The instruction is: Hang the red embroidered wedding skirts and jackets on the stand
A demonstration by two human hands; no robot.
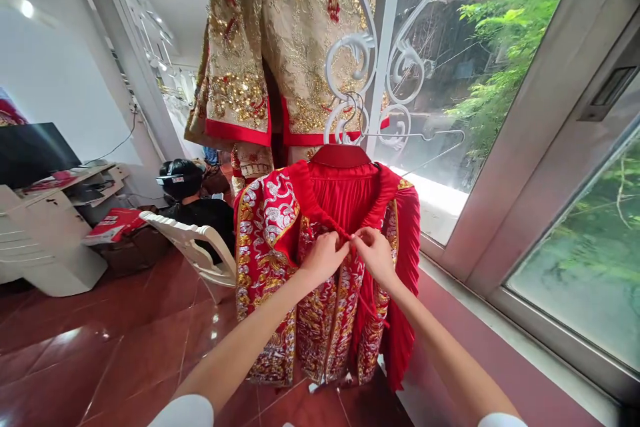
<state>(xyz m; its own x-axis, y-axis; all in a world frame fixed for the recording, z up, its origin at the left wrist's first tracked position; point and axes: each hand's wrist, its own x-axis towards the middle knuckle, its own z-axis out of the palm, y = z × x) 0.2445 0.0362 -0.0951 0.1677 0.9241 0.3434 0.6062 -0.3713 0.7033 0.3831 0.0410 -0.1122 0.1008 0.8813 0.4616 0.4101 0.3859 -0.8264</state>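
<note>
At frame centre, my left hand (325,255) and right hand (376,255) pinch the red cord (367,305); uneven pulling could bunch the embroidered garment (320,320).

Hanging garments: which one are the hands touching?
The lower, red garment: left hand and right hand meet at its front; the cream garment hangs higher, untouched.

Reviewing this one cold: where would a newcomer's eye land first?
On the red embroidered garment hanging at centre, with the left hand and right hand pinching its upper front. Above and behind hangs a gold-sequinned garment edged in red. At right, bright green foliage shows through the window.
</note>
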